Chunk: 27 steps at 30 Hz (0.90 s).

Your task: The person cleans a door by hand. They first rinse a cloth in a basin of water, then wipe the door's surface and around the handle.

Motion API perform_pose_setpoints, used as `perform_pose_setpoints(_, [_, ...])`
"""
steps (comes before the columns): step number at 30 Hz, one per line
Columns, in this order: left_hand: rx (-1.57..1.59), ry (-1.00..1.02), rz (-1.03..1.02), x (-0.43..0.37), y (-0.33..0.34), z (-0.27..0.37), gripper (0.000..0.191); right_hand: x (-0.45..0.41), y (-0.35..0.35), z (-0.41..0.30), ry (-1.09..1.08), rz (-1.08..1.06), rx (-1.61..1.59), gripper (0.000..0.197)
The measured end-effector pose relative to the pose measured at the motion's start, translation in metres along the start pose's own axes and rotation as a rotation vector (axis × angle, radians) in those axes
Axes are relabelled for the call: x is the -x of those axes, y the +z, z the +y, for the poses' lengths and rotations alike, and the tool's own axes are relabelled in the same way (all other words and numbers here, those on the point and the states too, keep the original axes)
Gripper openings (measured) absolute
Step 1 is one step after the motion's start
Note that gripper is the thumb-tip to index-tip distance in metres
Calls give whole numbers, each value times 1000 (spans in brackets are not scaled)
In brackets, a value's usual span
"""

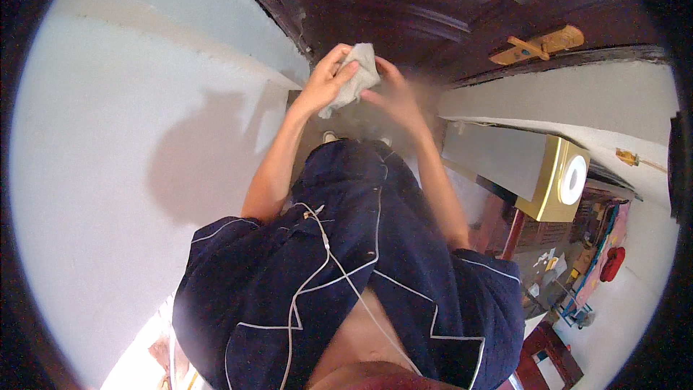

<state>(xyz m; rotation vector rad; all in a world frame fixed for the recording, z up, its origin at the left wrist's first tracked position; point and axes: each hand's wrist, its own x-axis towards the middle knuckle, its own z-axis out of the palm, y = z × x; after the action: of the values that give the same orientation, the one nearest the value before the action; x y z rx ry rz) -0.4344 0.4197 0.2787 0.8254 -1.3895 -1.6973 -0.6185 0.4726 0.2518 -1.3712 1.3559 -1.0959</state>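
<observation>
My left hand (327,81) grips a crumpled, pale grey cloth (357,77), with the thumb across its front and the fingers behind it. The cloth is folded into a loose bundle, and one end hangs down at the lower left. On the cloth's right side, my right hand (398,95) is blurred, its thumb and fingers spread apart. Whether its fingertips touch the cloth, I cannot tell. Both hands are raised in front of my body, before a dark wooden door (390,11).
A brass-coloured door handle (536,46) is at the upper right. A white wall (97,135) stands close on the left. To the right is a tall grey and gold cabinet-like unit (498,157) with a white ring on its end. Furniture and a red item (613,264) lie farther back.
</observation>
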Motion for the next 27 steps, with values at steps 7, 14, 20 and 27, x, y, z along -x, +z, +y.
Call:
perform_pose_setpoints(7, [-63,-335,41,6,-30,28,17,-13,16,-16,37,-291,-132,38])
perform_pose_setpoints(14, [553,-641,95,32,-40,-50,94,-13,18,-30,108,-100,-258,22])
perform_pose_setpoints(20, [633,-501,135,68,-19,-89,68,3,24,-30,321,42,-705,33])
perform_pose_setpoints(27, [431,-266,411,60,-31,-91,27,13,12,42,300,125,-721,32])
